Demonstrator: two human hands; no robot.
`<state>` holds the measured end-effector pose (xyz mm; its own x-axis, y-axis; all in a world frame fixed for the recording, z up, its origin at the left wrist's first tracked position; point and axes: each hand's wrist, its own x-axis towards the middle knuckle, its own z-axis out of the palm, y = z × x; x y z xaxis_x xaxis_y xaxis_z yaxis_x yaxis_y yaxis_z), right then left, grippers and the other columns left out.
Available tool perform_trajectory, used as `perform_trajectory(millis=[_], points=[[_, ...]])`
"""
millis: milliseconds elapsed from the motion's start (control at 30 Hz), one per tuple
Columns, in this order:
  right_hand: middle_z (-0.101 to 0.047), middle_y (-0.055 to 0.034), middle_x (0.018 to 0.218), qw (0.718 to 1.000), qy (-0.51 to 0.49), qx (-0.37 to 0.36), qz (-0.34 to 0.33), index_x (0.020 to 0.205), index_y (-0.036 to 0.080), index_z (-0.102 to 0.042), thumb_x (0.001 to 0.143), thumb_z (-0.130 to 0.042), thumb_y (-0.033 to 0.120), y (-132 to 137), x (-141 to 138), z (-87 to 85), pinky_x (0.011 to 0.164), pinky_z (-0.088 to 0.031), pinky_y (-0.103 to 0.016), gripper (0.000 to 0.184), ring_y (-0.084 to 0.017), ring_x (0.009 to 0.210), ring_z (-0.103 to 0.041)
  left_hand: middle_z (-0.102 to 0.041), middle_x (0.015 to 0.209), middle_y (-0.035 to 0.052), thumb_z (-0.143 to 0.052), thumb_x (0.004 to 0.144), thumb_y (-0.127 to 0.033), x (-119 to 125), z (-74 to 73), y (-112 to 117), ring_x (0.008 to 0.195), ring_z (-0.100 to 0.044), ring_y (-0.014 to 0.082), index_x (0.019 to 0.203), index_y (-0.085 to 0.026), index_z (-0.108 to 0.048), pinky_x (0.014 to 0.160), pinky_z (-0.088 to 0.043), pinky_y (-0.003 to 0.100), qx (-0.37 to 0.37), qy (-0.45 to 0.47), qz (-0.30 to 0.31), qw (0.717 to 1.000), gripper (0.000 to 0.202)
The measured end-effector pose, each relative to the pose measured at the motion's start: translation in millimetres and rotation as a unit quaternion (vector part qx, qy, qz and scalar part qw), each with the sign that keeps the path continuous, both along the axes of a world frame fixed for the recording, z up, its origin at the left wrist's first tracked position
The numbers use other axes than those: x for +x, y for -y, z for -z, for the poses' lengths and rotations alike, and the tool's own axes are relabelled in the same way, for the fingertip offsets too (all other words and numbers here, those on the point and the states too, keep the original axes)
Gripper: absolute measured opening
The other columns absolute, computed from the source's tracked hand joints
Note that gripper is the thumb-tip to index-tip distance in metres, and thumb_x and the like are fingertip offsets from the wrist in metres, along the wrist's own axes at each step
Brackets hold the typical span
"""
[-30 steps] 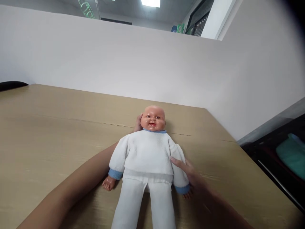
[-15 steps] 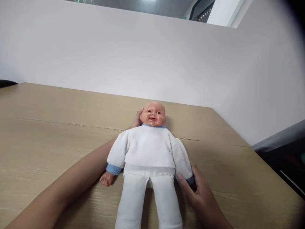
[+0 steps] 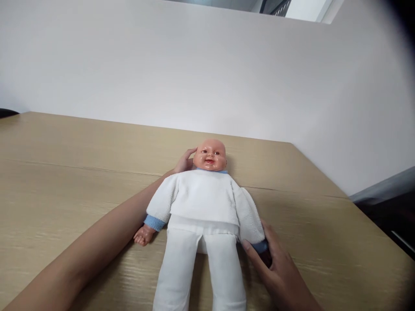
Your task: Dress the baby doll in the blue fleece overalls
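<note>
A baby doll in a white fleece top with blue cuffs and white trousers lies face up on a light wooden table, head away from me. My left hand is cupped against the side and back of the doll's head, most of its fingers hidden behind it. My right hand is wrapped round the doll's arm at the blue cuff, covering the doll's hand.
A white partition wall stands along the table's far edge and right side. The edge of something dark shows at far left. Right of the table is a dark area below table height.
My right hand slid from the doll's flank down to its cuff and closed round it. The left hand stayed at the head. The view tilted down slightly.
</note>
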<state>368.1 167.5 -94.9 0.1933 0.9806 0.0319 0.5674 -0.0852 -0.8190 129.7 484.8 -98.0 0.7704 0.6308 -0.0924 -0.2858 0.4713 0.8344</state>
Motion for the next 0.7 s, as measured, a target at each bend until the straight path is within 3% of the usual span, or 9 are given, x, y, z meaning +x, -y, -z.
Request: perform_trajectory(millis=[233,400,700], points=[[-0.068,-0.0117,0.140,0.999,0.038,0.018,-0.025,0.142,0.031,-0.057,0.099,-0.063,0.057,-3,4,-1.1,0.110,-0.055,-0.053,0.051,-0.035,0.127,-0.066,-0.083,0.119,0.0163,-0.051,0.090,-0.084,-2,-4.7,-4,0.127,-0.073,0.0417,0.126,-0.013,-0.077,0.118,-0.048,0.050,-0.006,-0.034,0.032,0.999,0.084],[-0.072,-0.0124,0.132,0.996,0.076,0.039,-0.033,0.137,0.029,-0.061,0.099,-0.063,0.055,-4,8,-0.5,0.102,-0.060,-0.050,0.046,-0.034,0.120,-0.070,-0.082,0.120,0.0178,-0.054,0.093,-0.079,-3,-6.7,-3,0.129,-0.071,0.0426,0.129,-0.011,-0.076,0.120,-0.046,0.051,0.003,-0.045,0.020,0.999,0.080],[-0.070,-0.0106,0.135,0.996,0.074,0.027,-0.049,0.141,0.032,-0.056,0.101,-0.062,0.054,-5,11,2.0,0.103,-0.058,-0.049,0.045,-0.033,0.122,-0.068,-0.081,0.127,0.0159,-0.063,0.095,-0.068,4,-3.8,-2,0.131,-0.070,0.0405,0.138,-0.013,-0.072,0.126,-0.041,0.051,0.038,0.025,-0.013,0.999,0.071]])
